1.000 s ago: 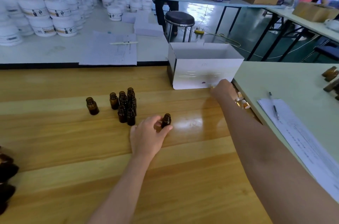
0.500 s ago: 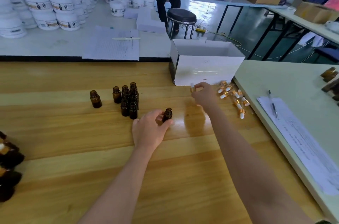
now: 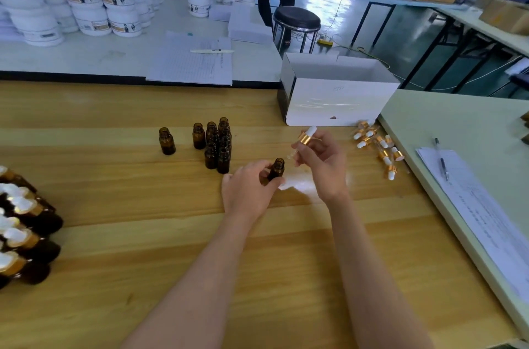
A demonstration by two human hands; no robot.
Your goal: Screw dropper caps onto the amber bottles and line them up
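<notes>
My left hand (image 3: 247, 191) grips an open amber bottle (image 3: 277, 169) standing upright on the wooden table (image 3: 143, 234). My right hand (image 3: 323, 165) holds a dropper cap (image 3: 304, 139) with a gold collar and white bulb, tilted, its glass tip pointing down toward the bottle's mouth. A cluster of uncapped amber bottles (image 3: 217, 145) stands to the left, with one lone bottle (image 3: 167, 141) farther left. Several loose dropper caps (image 3: 378, 145) lie to the right. Capped bottles (image 3: 23, 231) sit at the left edge.
An open white box (image 3: 337, 91) stands behind my hands. A paper sheet with a pen (image 3: 442, 161) lies on the pale green table (image 3: 458, 114) to the right. White jars (image 3: 86, 5) and a notepad (image 3: 191, 59) cover the far table. A black stool (image 3: 296, 19) stands beyond.
My right hand picked a dropper cap from the pile by the box and carried it left to just above the bottle. My left hand stayed on the bottle.
</notes>
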